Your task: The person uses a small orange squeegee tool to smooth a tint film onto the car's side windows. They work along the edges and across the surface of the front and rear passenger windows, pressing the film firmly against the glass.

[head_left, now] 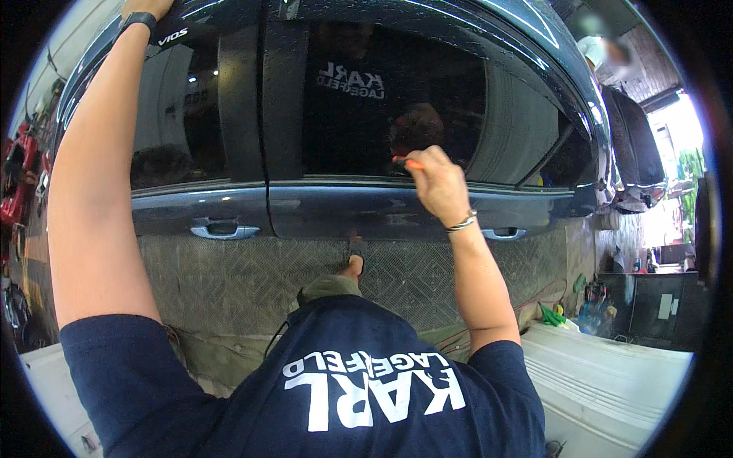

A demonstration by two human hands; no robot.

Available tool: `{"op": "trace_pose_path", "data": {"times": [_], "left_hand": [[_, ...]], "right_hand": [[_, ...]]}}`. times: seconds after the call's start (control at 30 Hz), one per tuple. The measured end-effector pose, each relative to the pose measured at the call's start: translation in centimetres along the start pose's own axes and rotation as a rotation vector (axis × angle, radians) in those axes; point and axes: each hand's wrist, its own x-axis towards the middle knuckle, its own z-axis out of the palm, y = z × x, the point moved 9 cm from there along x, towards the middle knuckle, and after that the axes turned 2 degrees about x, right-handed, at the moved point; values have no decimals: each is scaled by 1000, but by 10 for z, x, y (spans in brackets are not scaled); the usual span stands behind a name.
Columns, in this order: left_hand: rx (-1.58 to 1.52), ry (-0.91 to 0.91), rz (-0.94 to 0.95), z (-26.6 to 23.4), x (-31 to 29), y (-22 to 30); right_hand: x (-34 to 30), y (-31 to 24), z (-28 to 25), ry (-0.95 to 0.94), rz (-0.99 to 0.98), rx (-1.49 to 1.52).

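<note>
Before me stands a dark blue car (pixel 397 206), its side windows facing up at me with water drops and reflections on them. My right hand (pixel 441 185) is closed round a small orange-handled tool (pixel 412 163) with a dark part near its tip; its exact kind I cannot make out. The tool is over the lower part of the rear door window (pixel 328 137), and whether it touches the glass is unclear. Stretched far up and left, my left hand (pixel 148 7) is by the upper edge of the front window (pixel 183 130). The picture's edge cuts off its fingers.
Two door handles (pixel 224 231) stick out below the windows. Patterned matting (pixel 221 275) covers the floor. Another dark car (pixel 637 145) and a person (pixel 603 53) are at the far right. Red equipment (pixel 19 175) stands left; a pale ridged panel (pixel 611 374) lies behind me.
</note>
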Motion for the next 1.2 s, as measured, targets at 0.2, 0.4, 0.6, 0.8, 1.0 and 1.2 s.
{"op": "trace_pose_path", "data": {"times": [0.2, 0.4, 0.6, 0.8, 1.0, 1.2], "left_hand": [[17, 36, 76, -6, -7, 8], [-135, 12, -108, -8, -7, -7], [57, 46, 79, 3, 1, -3], [113, 30, 78, 5, 0, 0], [-133, 32, -58, -5, -3, -4], [-40, 34, 14, -1, -3, -5]], "right_hand": [[-11, 2, 21, -128, -30, -53], [-1, 2, 7, -62, -20, -51], [-8, 1, 21, -100, -66, -12], [-1, 5, 0, -41, -36, -17], [-10, 13, 5, -93, -21, -64], [-15, 20, 2, -93, -2, -65]]}}
